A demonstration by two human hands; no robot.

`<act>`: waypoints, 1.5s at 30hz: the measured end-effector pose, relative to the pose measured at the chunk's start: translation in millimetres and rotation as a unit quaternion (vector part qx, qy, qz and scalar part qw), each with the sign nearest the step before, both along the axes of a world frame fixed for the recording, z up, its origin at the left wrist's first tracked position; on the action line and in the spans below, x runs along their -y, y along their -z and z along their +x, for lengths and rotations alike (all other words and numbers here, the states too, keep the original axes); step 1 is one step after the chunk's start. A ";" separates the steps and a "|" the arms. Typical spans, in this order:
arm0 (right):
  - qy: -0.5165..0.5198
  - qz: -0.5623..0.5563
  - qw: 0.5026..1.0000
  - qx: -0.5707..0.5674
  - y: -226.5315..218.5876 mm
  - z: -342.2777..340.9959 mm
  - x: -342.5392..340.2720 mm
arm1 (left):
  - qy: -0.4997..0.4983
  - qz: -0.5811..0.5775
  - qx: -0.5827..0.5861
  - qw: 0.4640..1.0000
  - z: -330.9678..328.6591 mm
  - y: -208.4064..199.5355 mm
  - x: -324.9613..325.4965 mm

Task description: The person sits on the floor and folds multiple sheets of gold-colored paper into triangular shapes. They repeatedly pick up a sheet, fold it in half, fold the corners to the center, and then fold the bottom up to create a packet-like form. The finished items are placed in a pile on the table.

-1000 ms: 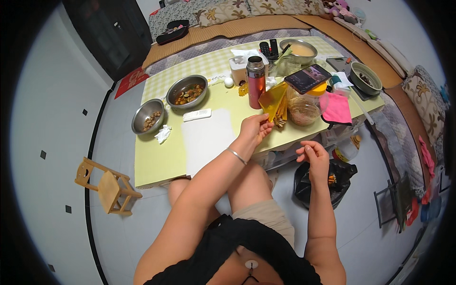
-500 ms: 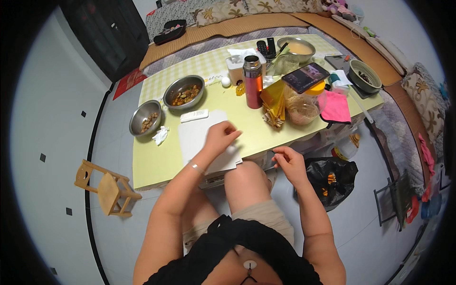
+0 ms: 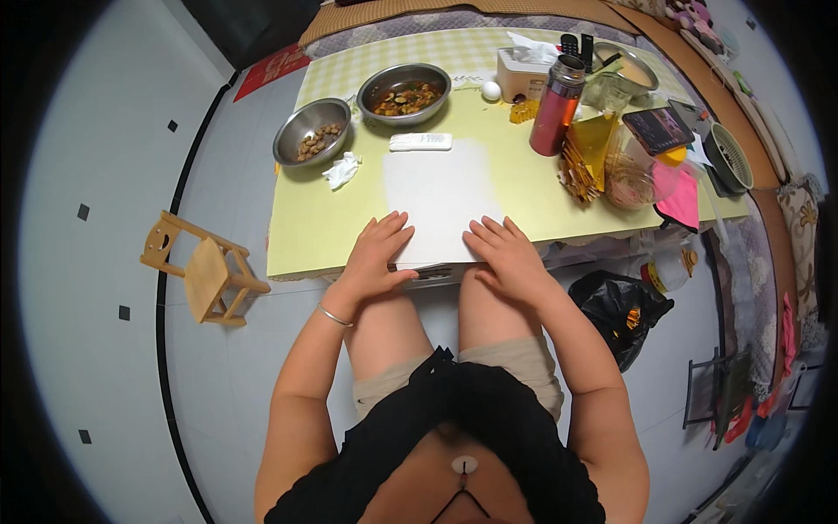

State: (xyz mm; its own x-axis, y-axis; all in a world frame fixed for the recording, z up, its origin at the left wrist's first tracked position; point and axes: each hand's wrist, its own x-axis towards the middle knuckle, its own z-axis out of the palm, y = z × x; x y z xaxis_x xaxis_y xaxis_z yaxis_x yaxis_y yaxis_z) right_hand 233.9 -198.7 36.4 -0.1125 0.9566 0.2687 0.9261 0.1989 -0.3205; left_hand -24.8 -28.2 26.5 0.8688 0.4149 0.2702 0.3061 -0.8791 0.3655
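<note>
Both of my hands have come onto the white sheet of paper (image 3: 441, 196) since a moment ago, when only my left one touched it and my right hung below the table edge. My left hand (image 3: 374, 255) lies flat with fingers spread on the sheet's near left corner, and my right hand (image 3: 506, 258) lies flat and spread on its near right corner, at about three o'clock from the left. That sheet rests on the yellow-green table (image 3: 305, 231), its near edge reaching the table's rim above my knees. At twelve o'clock from the sheet lies a small white remote (image 3: 420, 141), and beyond it a steel bowl of cooked food (image 3: 403, 92). At ten o'clock sits a smaller steel bowl (image 3: 312, 142) with a crumpled tissue (image 3: 341, 170) beside it. At one o'clock stands a red flask (image 3: 556, 109). At nine o'clock from my left hand, a wooden stool (image 3: 202, 272) stands on the floor.
</note>
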 end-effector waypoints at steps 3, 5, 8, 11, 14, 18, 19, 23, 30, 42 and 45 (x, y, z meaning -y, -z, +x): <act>0.006 0.020 0.999 -0.038 14.4 9.5 -2.1 | 0.003 -0.028 0.008 1.000 -7.0 -3.5 3.2; 0.005 0.043 0.994 -0.100 26.4 23.2 -4.8 | 0.010 -0.034 0.024 0.999 -8.8 -5.5 3.3; 0.107 -0.033 0.960 -0.257 4.9 16.1 -13.8 | 0.008 -0.068 0.085 0.994 -9.6 -2.4 -5.5; 0.090 -0.080 0.937 -0.329 2.3 28.5 -31.1 | -0.010 -0.095 0.119 0.988 -1.3 7.3 -27.7; 0.064 -0.053 0.939 -0.335 -0.3 32.9 -39.0 | -0.057 -0.093 0.161 0.981 9.1 15.7 -37.3; 0.074 0.005 0.932 -0.355 20.7 40.6 -45.3 | -0.099 -0.105 0.178 0.973 14.0 15.7 -30.4; 0.077 0.021 0.931 -0.356 27.5 42.9 -46.8 | -0.103 -0.099 0.180 0.973 13.7 15.3 -27.3; 0.097 0.054 0.928 -0.356 38.3 44.5 -52.4 | -0.081 -0.086 0.227 0.967 10.6 13.2 -14.9; 0.231 0.006 0.929 -0.288 19.3 38.7 -72.7 | -0.245 -0.182 0.249 0.919 24.0 24.7 -16.8; 0.331 0.011 0.936 -0.119 9.7 19.2 -99.5 | -0.315 -0.038 0.162 0.934 44.7 24.7 -18.2; 0.322 0.013 0.941 -0.105 11.5 19.7 -99.2 | -0.302 -0.015 0.179 0.936 44.4 25.7 -17.1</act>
State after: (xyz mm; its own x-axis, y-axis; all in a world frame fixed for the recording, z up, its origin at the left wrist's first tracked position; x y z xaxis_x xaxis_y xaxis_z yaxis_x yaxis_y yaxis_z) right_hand 253.6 -99.6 24.9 0.5460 0.8014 0.2444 0.7745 -0.3715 -0.5121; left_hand 19.5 -11.1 0.8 0.3290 0.8133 0.4799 0.5967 -0.5729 0.5619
